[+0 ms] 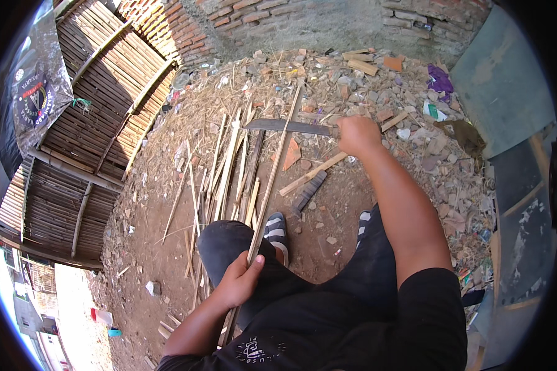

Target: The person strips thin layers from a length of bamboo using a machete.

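Note:
My left hand [240, 279] is closed around the lower part of a long, thin bamboo strip [271, 184], which slants up and away from my lap, past my left knee. In my right hand [358, 135] is the handle of a machete, gripped in a fist. The dark machete blade [303, 127] points left and lies across the strip near its far end; whether it cuts into the strip cannot be made out. Beyond my left knee, several split bamboo strips [226, 170] lie in a loose pile on the dirt.
Just ahead of my feet lie a wooden stick [312, 174] and a dark ridged block [309, 193]. Rubble and dry straw [408, 145] cover the ground up to a brick wall [278, 25]. A bamboo slat fence [99, 93] stands at left, grey panels [507, 80] at right.

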Motion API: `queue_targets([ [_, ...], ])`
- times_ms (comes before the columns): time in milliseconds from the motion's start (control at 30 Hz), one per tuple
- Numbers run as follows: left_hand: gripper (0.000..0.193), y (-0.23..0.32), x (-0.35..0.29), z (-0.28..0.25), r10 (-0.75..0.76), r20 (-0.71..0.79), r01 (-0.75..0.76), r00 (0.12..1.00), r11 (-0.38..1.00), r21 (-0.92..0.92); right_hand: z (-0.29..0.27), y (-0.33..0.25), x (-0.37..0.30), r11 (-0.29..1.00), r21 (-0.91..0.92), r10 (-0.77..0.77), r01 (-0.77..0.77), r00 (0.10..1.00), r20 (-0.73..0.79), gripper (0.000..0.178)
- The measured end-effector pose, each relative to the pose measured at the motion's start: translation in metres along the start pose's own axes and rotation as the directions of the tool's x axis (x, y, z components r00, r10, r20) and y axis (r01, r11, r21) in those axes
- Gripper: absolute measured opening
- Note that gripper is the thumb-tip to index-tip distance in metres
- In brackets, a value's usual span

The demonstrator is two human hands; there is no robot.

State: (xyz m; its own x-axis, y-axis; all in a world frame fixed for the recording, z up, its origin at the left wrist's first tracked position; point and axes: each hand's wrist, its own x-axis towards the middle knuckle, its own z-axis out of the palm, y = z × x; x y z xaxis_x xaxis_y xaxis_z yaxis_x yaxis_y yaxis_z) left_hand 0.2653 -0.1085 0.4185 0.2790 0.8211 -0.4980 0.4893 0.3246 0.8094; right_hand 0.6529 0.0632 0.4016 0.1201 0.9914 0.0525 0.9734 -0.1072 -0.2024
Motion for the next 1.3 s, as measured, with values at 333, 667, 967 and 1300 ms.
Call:
queue_targets([
  [333, 0.035, -0.014, -0.054, -0.024, -0.142, 0.088, 0.151, 0.986, 0.984, -0.097, 0.001, 0.024, 0.008, 0.993, 0.022, 0.114, -0.115, 0.993, 0.021, 0.033],
  [667, 0.037, -0.019, -0.104, -0.068, -0.246, 0.123, 0.258, 0.962, 0.961, -0.098, 0.023, 0.064, 0.024, 0.817, 0.271, 0.527, -0.509, 0.85, 0.01, 0.041],
  [967, 0.041, -0.005, -0.086, -0.104, -0.031, -0.07, 0.057, 0.997, 0.907, 0.416, 0.025, 0.096, 0.021, 0.528, 0.782, 0.508, -0.331, 0.861, 0.022, 0.05],
  [1300, 0.021, 0.142, -0.001, -0.117, 0.35, 0.007, -0.045, 0.937, 0.102, 0.994, -0.024, 0.051, -0.008, 0.561, 0.828, -0.004, -0.025, 0.999, 0.032, 0.044],
])
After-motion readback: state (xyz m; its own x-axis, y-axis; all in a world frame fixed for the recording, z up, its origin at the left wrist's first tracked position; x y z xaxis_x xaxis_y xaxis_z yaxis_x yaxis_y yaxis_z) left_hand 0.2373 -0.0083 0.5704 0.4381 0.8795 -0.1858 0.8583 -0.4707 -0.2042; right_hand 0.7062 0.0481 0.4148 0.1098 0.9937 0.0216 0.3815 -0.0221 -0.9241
